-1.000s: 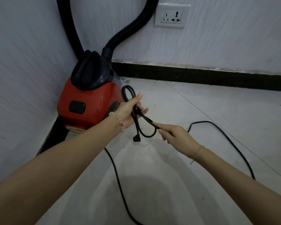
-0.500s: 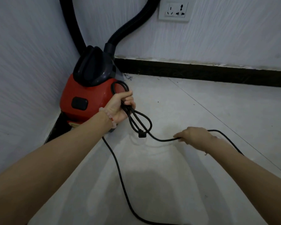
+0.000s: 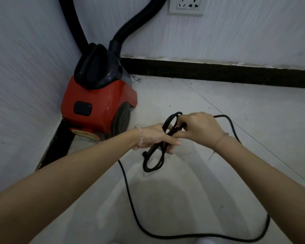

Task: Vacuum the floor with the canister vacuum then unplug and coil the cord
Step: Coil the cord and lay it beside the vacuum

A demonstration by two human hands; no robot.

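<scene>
Well, from the head view, the left hand [image 3: 153, 138] has its grip closed round loops of cord [image 3: 149, 170] that hang down over the floor [image 3: 218, 173]. The right hand [image 3: 199, 127] pinches the next bit beside them. Loose cord runs off to its right, so that hand is nearer.

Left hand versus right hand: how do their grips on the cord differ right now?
The left hand grips the coiled loops; the right hand grips one strand at their top. Below the left hand hang loops and plug; from the right hand the loose cord trails to the floor. Both hold the same cord.
</scene>
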